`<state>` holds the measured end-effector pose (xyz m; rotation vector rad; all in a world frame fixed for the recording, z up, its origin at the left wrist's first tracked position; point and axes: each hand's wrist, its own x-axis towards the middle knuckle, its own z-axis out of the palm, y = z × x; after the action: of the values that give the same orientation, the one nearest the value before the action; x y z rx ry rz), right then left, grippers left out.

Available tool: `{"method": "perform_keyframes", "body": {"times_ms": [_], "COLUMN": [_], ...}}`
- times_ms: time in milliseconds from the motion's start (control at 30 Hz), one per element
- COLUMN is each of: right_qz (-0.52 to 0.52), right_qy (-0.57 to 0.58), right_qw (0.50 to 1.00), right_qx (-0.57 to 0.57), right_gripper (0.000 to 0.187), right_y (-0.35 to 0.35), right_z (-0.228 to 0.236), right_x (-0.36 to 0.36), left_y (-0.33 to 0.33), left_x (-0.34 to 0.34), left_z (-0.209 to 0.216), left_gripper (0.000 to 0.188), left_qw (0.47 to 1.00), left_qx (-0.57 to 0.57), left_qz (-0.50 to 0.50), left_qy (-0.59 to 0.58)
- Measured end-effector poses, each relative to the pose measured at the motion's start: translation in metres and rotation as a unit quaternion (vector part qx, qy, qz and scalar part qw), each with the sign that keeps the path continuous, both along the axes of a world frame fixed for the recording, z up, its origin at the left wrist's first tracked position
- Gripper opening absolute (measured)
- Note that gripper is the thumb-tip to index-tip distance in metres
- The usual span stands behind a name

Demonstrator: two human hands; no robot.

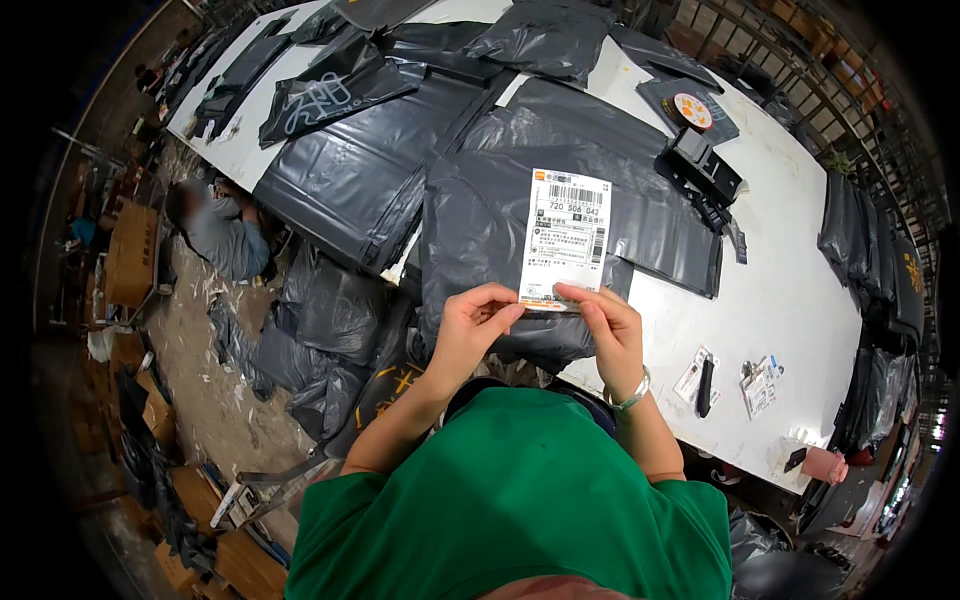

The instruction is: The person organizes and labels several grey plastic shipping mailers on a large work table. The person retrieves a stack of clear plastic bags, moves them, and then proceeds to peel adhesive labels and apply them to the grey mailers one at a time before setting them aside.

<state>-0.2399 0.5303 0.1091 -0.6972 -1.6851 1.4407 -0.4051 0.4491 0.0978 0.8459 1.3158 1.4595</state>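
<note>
A white shipping label [566, 235] with a barcode lies over a dark grey plastic mailing bag [475, 225] in front of me. My left hand [468, 330] pinches the label's lower left corner between thumb and fingers. At the lower right edge, my right hand [613, 335] grips the same label, its thumb and forefinger closed together. A silver bracelet [632, 391] circles my right wrist. The bag lies flat at the front edge of the white table [790, 320], and I cannot tell whether the label's upper part is stuck to it.
Beyond the bag lie stacks of grey bags [345, 165]. A black tape dispenser [698, 165] and a tape roll [692, 112] sit to the right. Nearer are a black utility knife [705, 388] and a pink cup [824, 465]. Another person [225, 232] is low at the left, beside filled bags [335, 310].
</note>
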Motion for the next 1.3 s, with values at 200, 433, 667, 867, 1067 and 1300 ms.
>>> {"method": "perform_keyframes", "body": {"times_ms": [200, 433, 667, 867, 1067, 1300], "right_qz": [0.002, -0.017, -0.017, -0.209, 0.101, 0.047], "right_qy": [0.009, -0.109, 0.065, 0.067, -0.262, -0.385], "right_qw": [0.999, 0.979, 0.914, 0.973, 0.869, 0.852], "right_qx": [-0.039, 0.172, -0.399, -0.075, 0.407, 0.351], "right_gripper": [0.023, 0.017, 0.012, 0.014, 0.023, 0.044], "right_y": [-0.011, -0.018, -0.012, 0.113, 0.005, 0.042], "right_z": [-0.007, -0.004, -0.049, -0.126, -0.179, -0.179], "right_x": [-0.003, -0.022, -0.047, -0.004, -0.034, -0.074], "left_y": [-0.009, -0.018, -0.043, -0.15, -0.483, -0.26], "left_x": [0.001, -0.003, -0.019, -0.115, -0.132, -0.129], "left_z": [0.0, -0.001, -0.03, -0.111, -0.373, -0.258], "left_gripper": [0.008, 0.002, 0.005, 0.009, 0.018, 0.025], "left_qw": [1.0, 1.0, 0.993, 0.86, 0.806, 0.838], "left_qx": [0.002, 0.015, -0.002, 0.177, -0.552, -0.398], "left_qz": [0.012, 0.0, -0.025, 0.244, 0.212, 0.243], "left_qy": [0.004, -0.018, -0.118, -0.412, -0.012, 0.284]}}
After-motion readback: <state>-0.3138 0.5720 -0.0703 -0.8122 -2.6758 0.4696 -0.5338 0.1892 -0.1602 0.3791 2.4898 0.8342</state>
